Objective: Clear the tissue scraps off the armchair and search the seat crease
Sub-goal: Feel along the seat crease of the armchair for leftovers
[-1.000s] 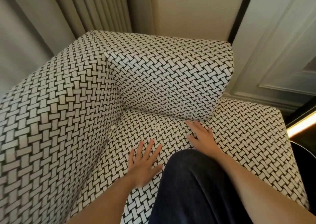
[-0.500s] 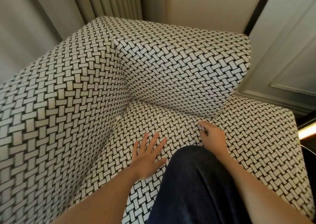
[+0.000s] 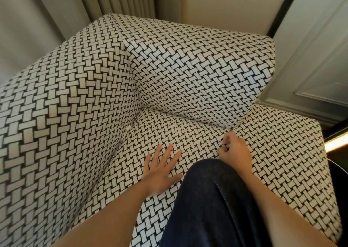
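Observation:
The armchair [image 3: 188,73] is covered in a black-and-white woven pattern. Small white tissue scraps lie on it: one scrap [image 3: 128,127] in the crease by the left arm, a second scrap [image 3: 177,130] near the back cushion, and a third scrap [image 3: 198,142] mid-seat. My left hand [image 3: 160,173] rests flat on the seat with its fingers spread. My right hand [image 3: 235,150] is on the seat just below the back cushion's corner, fingers curled, pinching what looks like a tiny white scrap [image 3: 225,145].
My knee in dark trousers [image 3: 211,205] presses on the seat front between my arms. Curtains [image 3: 120,0] hang behind the chair, a panelled wall [image 3: 320,67] is on the right, and a lit strip [image 3: 337,143] glows at the right edge.
My right hand went from lying flat with straight fingers to curling its fingers into a pinch at the same spot. My left hand stayed flat. The view shifted slightly.

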The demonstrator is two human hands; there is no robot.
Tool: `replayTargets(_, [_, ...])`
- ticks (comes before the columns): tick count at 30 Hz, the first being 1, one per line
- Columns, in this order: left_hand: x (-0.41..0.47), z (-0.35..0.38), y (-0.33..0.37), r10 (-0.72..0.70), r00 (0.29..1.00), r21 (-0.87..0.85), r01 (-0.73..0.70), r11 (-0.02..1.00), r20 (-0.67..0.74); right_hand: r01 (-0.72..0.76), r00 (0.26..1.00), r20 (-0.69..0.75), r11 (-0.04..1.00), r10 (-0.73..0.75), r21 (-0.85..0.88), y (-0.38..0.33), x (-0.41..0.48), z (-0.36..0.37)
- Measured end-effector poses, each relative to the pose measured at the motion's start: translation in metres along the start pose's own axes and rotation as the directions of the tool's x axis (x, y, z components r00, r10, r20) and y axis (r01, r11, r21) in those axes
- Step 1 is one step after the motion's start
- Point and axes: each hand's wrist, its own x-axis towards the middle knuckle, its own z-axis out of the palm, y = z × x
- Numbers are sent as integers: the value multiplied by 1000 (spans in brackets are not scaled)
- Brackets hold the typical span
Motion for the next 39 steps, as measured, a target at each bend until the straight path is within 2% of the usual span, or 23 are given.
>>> replayTargets(11, [1,0,-1,3,1000,-19,-2,1000,12,80,996,-43,996,-81,-34,8,6,9])
replayTargets(22, [2,1,-2,4,1000,-44,-3,999,13,74,997,-33,997,-75,-35,1,22,4])
replayTargets(28, [1,1,-1,-5,1000,-37,5,999,-4,313,937,124,943,-326,112,-17,20,10])
replayTargets(32, [0,1,0,-7,1000,-34,7,999,-12,443,857,258,894,-446,71,-19,24,14])
replayTargets(35, [-1,2,1,-11,999,-35,10,999,-34,502,820,299,864,-488,36,-20,25,14])
replayTargets(39, [-4,4,3,-10,994,-50,5,999,-108,518,818,279,855,-503,23,-18,26,17])
